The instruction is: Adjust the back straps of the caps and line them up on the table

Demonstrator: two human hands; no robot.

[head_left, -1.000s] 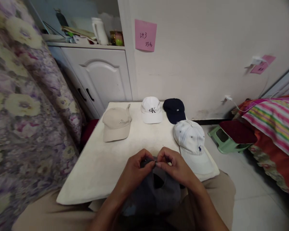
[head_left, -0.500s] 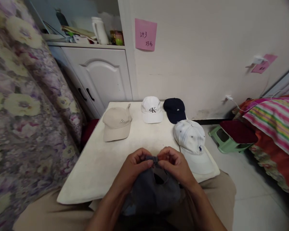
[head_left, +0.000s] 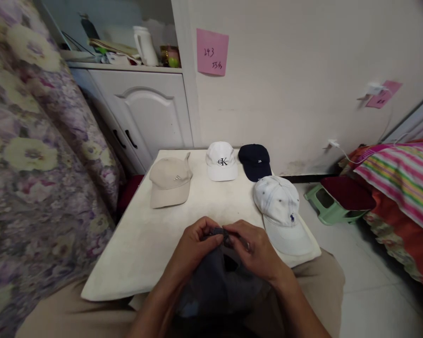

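Observation:
A dark grey cap (head_left: 215,281) rests in my lap at the near edge of a small cream table (head_left: 134,253). My left hand (head_left: 193,246) and my right hand (head_left: 254,251) both pinch its back strap (head_left: 223,232), fingers closed and thumbs close together. On the table lie a beige cap (head_left: 169,180) at the left, a white cap with a black logo (head_left: 221,161) at the back, a navy cap (head_left: 255,161) beside it, and a pale denim cap (head_left: 282,211) at the right, closest to my right hand.
A flowered curtain (head_left: 31,155) hangs at the left. A white cupboard (head_left: 144,112) with a jug and clutter on top stands behind the table. A green stool (head_left: 329,204) and a striped bed (head_left: 405,188) are at the right. Pink notes are stuck on the wall.
My right hand has turned and slid leftward over the strap, its fingers now lying lower and closer to the left hand. The caps on the table have stayed put.

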